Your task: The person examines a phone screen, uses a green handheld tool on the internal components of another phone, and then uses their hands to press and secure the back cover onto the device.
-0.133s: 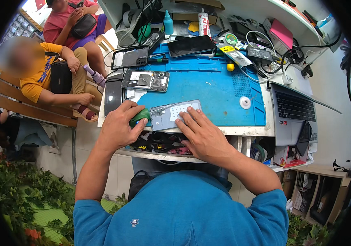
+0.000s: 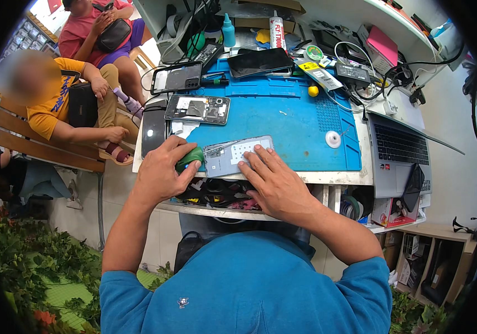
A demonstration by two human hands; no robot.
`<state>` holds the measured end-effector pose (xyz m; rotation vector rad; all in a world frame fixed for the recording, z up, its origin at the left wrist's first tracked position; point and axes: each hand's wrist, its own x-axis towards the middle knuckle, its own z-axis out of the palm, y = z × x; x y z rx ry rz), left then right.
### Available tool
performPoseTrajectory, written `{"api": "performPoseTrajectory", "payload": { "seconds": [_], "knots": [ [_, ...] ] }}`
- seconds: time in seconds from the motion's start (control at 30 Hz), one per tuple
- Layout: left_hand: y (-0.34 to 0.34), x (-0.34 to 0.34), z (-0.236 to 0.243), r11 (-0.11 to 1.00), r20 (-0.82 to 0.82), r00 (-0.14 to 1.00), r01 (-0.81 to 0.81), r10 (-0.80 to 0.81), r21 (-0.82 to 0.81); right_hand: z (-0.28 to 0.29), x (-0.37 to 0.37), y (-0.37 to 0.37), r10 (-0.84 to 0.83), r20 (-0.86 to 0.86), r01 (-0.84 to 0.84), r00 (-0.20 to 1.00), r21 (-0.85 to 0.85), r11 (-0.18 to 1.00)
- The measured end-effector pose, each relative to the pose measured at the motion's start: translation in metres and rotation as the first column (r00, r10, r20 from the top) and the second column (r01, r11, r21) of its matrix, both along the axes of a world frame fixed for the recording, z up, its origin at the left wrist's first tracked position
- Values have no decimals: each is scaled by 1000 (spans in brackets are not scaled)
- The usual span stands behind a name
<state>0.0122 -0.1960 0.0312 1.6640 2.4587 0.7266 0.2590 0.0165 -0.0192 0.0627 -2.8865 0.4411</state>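
My left hand [image 2: 163, 170] is closed round a rounded green tool [image 2: 190, 158], gripped between thumb and fingers at the left end of a grey phone panel [image 2: 228, 158]. A thin light strip, perhaps the tool's shaft, lies along the panel's upper left; I cannot tell if they join. My right hand [image 2: 280, 183] lies with outstretched fingers on the panel's right part, pressing it to the blue work mat [image 2: 299, 131]. Just beyond the panel is an opened phone [image 2: 197, 109] with its insides showing. A dark phone [image 2: 154, 133] lies left of my left hand.
Farther back are an empty-looking phone frame [image 2: 176, 78], a black screen [image 2: 259, 62], a glue tube [image 2: 277, 34] and a blue bottle [image 2: 228, 32]. A white spool [image 2: 333, 139] sits on the mat's right. A laptop [image 2: 400, 147] stands right; an open drawer [image 2: 216, 192] is below.
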Motion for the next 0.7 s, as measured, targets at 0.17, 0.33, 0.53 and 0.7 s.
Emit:
{"api": "performPoseTrajectory", "payload": {
  "seconds": [0.17,0.33,0.53,0.7],
  "knots": [
    [2,-2,8,1000,-14,1000,17,-17,-23,-2,0,0,0,0,0,1000,4,1000],
    [6,0,16,998,-17,1000,23,-24,-61,-1,0,1,8,-12,-8,1000,10,1000],
    [10,6,13,997,11,1000,15,-14,-77,-2,0,1,13,-29,-13,999,10,1000],
    [15,13,9,997,34,999,-20,23,-80,-2,1,1,16,-37,-15,999,9,1000]
  ]
}}
